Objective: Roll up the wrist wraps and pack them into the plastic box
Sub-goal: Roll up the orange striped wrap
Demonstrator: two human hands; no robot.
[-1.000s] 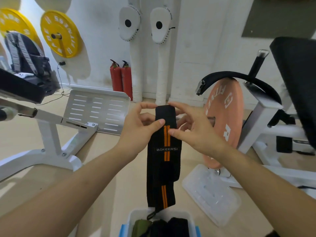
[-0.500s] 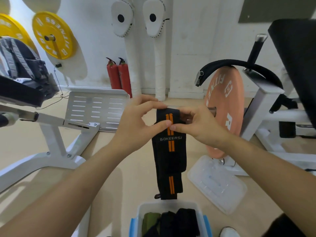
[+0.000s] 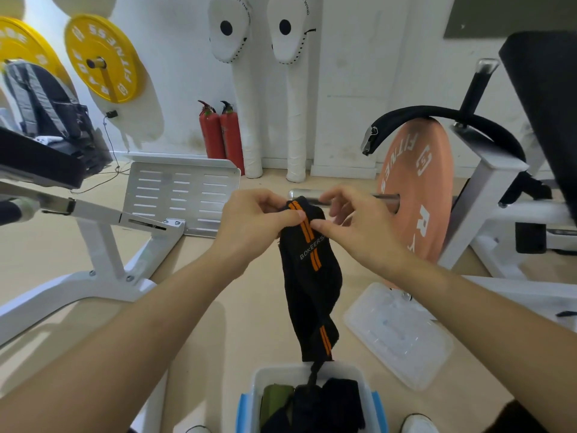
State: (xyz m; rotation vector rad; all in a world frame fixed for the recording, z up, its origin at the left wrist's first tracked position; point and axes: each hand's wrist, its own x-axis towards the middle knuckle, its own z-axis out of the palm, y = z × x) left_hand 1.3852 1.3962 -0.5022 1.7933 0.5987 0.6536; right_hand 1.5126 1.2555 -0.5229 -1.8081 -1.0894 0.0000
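Observation:
A black wrist wrap [image 3: 310, 276] with orange stripes hangs in front of me, its top end curled over. My left hand [image 3: 254, 225] pinches that top end from the left and my right hand [image 3: 359, 228] pinches it from the right. The wrap's tail and thin loop dangle down to the plastic box [image 3: 259, 378] at the bottom of the view. Inside the box lie a green rolled wrap [image 3: 276, 400] and black rolled wraps [image 3: 331, 404].
The box's clear lid [image 3: 399, 334] lies on the floor to the right. An orange weight plate [image 3: 415, 195] on a bar stands behind my right hand. A white machine frame [image 3: 103, 254] and slotted footplate [image 3: 181, 190] are at left. Two red extinguishers [image 3: 221, 135] stand by the wall.
Both hands have rolled the wrap's top end further over, so the hanging part is shorter and twisted. The tail now reaches the box.

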